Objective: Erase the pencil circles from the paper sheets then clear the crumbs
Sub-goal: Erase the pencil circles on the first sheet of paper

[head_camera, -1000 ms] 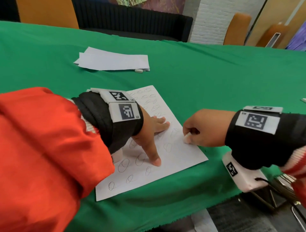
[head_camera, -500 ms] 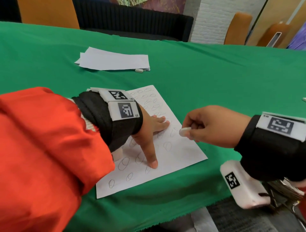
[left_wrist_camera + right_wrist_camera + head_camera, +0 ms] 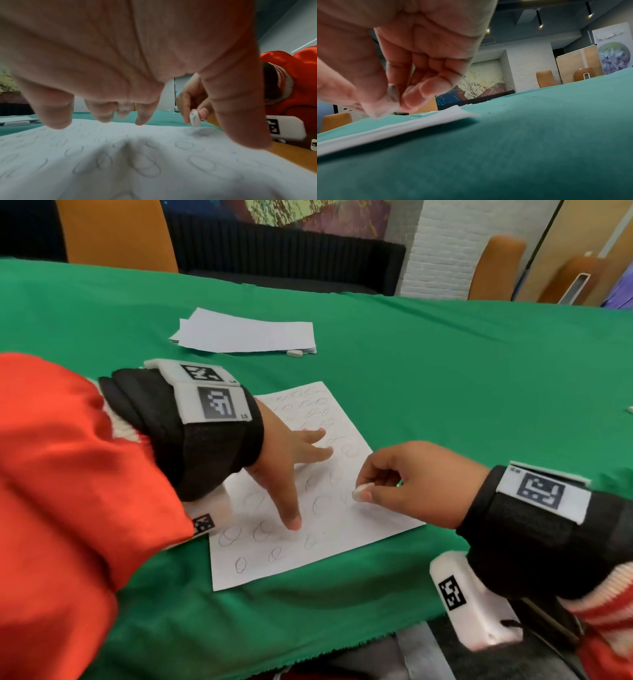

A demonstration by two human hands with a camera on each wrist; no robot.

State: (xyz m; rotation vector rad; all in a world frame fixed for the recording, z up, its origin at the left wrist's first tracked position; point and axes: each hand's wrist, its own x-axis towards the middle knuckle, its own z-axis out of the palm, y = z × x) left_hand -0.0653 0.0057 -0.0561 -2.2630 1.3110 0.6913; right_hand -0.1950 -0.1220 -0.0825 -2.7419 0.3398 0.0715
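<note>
A white paper sheet (image 3: 346, 529) covered with several pencil circles lies on the green tablecloth near the front edge. My left hand (image 3: 291, 460) presses it flat with spread straight fingers, the thumb tip near the lower circles. My right hand (image 3: 404, 484) pinches a small white eraser (image 3: 362, 491) between thumb and fingers, held just above the sheet's right part. The left wrist view shows the eraser (image 3: 194, 119) hovering over the sheet (image 3: 154, 169), smudged grey. In the right wrist view the smudged eraser (image 3: 392, 94) sits between my fingertips, above the sheet's edge (image 3: 402, 127).
A stack of white sheets (image 3: 245, 332) lies farther back on the cloth, with a second small eraser (image 3: 294, 353) at its near edge. The green table (image 3: 479, 371) stretches right and back. Orange chairs (image 3: 116, 234) stand behind it.
My right hand lifted the eraser off the sheet's right edge and carried it left and inward over the circles. The left hand stayed pressing, its thumb shifting slightly.
</note>
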